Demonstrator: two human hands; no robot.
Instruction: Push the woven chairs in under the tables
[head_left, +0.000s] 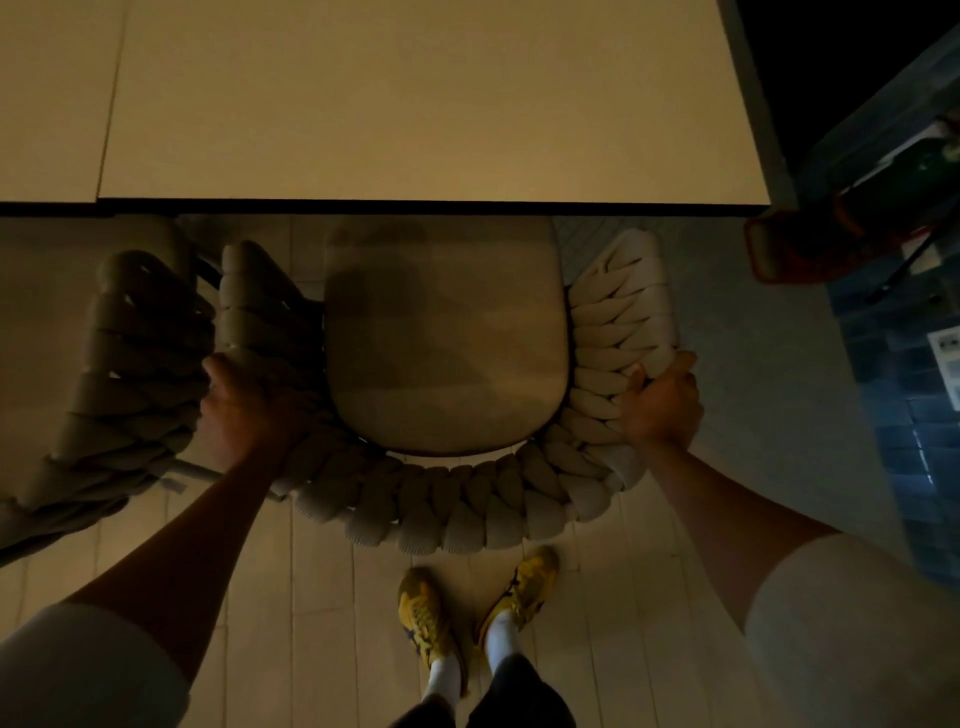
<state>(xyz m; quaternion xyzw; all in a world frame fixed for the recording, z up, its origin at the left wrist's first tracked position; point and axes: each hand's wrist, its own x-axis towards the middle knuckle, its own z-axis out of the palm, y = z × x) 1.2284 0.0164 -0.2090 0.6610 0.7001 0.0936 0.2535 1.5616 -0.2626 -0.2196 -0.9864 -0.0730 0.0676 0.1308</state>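
Observation:
A woven chair (457, 499) with a thick braided beige back and a cushioned seat (441, 343) stands right below me, facing the table (415, 104). The front of its seat reaches the table's near edge. My left hand (244, 405) grips the left side of the braided back. On the right side of the back, my right hand (662, 400) holds the braid. A second woven chair (135, 364) stands close on the left, almost touching the first, its seat partly under the table.
The pale tabletop fills the upper view; a seam divides it at the left. My yellow shoes (472, 608) stand on light floor planks just behind the chair. A dark blue tiled area (893, 364) and a red-framed object (810, 244) lie to the right.

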